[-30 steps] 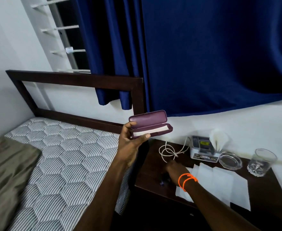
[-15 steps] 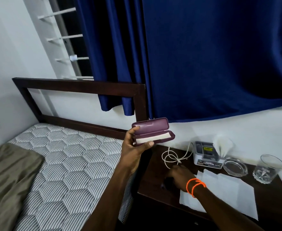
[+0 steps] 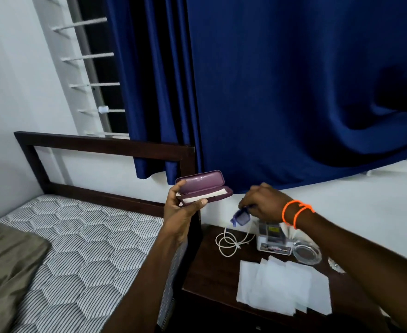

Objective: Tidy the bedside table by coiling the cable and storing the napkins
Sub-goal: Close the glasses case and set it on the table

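Note:
My left hand [image 3: 182, 213] holds an open purple glasses case [image 3: 203, 185] with a pale lining, raised above the bed's edge. Just to its right, my right hand [image 3: 263, 203], with orange bands on the wrist, pinches a pair of blue-framed glasses [image 3: 240, 217] in the air above the bedside table [image 3: 209, 272]. A white cable [image 3: 228, 243] lies in loose loops at the table's back left. Several white napkins [image 3: 281, 284] are spread flat and overlapping on the table's front half.
A small box-shaped holder [image 3: 272, 239] with tissue behind it stands at the back beside a glass ashtray [image 3: 306, 252]. My right forearm hides most of a drinking glass [image 3: 335, 266]. The bed [image 3: 77, 248] and dark headboard [image 3: 101, 145] lie left; a blue curtain [image 3: 293, 92] hangs behind.
My right hand has risen from the table's front left, lifting the glasses up towards the open case. The left hand keeps the case raised. The view has tilted slightly.

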Demonstrator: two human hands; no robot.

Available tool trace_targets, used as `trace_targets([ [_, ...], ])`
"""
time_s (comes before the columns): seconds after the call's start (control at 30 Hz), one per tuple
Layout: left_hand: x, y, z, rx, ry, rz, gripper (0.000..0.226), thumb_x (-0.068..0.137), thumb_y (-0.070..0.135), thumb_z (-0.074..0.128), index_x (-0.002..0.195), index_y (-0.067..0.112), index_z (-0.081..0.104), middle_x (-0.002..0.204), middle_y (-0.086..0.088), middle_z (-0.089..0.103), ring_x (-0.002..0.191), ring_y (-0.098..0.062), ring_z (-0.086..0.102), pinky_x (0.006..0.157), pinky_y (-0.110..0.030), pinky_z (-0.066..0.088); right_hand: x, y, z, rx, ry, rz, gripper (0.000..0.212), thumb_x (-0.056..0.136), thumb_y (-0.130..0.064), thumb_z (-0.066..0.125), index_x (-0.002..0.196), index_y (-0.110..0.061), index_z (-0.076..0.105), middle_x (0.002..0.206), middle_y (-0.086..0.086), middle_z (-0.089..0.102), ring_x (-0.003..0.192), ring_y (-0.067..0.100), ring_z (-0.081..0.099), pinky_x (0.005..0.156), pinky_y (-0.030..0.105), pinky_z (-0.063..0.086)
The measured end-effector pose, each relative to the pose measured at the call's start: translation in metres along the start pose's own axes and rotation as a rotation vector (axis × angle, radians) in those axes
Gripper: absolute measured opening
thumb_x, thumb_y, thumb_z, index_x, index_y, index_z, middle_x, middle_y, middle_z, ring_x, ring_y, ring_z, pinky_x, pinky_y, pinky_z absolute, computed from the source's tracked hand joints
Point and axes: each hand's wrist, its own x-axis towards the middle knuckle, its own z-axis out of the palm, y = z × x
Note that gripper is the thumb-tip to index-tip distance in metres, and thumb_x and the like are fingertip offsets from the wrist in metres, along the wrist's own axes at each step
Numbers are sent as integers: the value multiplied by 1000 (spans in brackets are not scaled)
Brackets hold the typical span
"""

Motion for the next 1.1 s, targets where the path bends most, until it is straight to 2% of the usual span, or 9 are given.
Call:
trace_targets([
  [0.17, 1, 18, 15, 18, 2, 19, 89, 52, -1, 91, 132, 20, 58, 128, -9, 63, 124, -33, 63, 103, -48, 53, -10, 14, -69, 14, 77, 6, 31, 92, -30, 57, 120, -35, 70, 115, -12, 72, 108, 16, 60, 91, 32, 40],
  [0.27, 0, 23, 22, 34, -18, 25, 90, 51, -2, 92, 132, 19, 58, 122, -3, 66, 123, -32, 63, 104, -50, 53, -12, 15, -102, 229, 158, 98, 23, 88, -30, 66, 109, -29, 76, 101, -7, 76, 92, 17, 68, 82, 29, 49],
  [0.37, -2, 21, 31, 66, -40, 46, 84, 53, -4, 93, 126, 22, 62, 111, 7, 74, 115, -25, 68, 96, -43, 58, -8, 9, -124, 377, 219, 157, 17, 84, -26, 73, 100, -22, 79, 92, -5, 77, 84, 11, 68, 82, 30, 53],
  [0.53, -3, 23, 49, 65, -64, 42, 90, 47, 2, 97, 126, 24, 63, 114, 6, 75, 114, -23, 69, 88, -33, 58, 9, -11, -136, 481, 208, 213, 21, 76, -14, 78, 97, -16, 78, 88, -1, 77, 84, 9, 71, 75, 16, 51],
  [0.63, -2, 26, 59, 100, -97, 74, 90, 47, 4, 98, 128, 22, 63, 120, 2, 70, 117, -26, 66, 91, -40, 59, 18, -21, -135, 520, 191, 222, 21, 73, -11, 79, 94, -13, 76, 84, -1, 75, 77, 10, 69, 66, 13, 50],
  [0.77, -4, 31, 67, 126, -107, 87, 86, 53, -2, 93, 131, 18, 61, 125, -1, 59, 119, -21, 60, 99, -49, 56, 24, -29, -132, 549, 161, 217, 22, 69, -9, 84, 87, -12, 71, 76, -2, 71, 66, 8, 64, 58, 19, 50],
  [0.9, -4, 34, 67, 124, -115, 62, 85, 54, -6, 90, 130, 17, 61, 123, 4, 65, 108, -10, 68, 84, -32, 59, 24, -27, -131, 537, 148, 212, 24, 66, -11, 87, 82, -14, 70, 76, -2, 70, 67, 8, 63, 57, 19, 50],
  [0.97, -5, 36, 65, 130, -124, 53, 87, 51, -2, 94, 129, 18, 62, 122, 6, 66, 108, -6, 69, 83, -31, 59, 24, -25, -131, 526, 149, 214, 24, 65, -13, 88, 80, -16, 70, 74, -4, 68, 67, 9, 63, 57, 20, 50],
  [1.1, -7, 37, 65, 120, -130, 45, 90, 47, 4, 97, 128, 23, 64, 136, -9, 57, 128, -33, 59, 96, -48, 57, 25, -23, -130, 480, 129, 213, 29, 60, -23, 93, 78, -18, 70, 71, -8, 67, 64, 5, 61, 55, 19, 49],
])
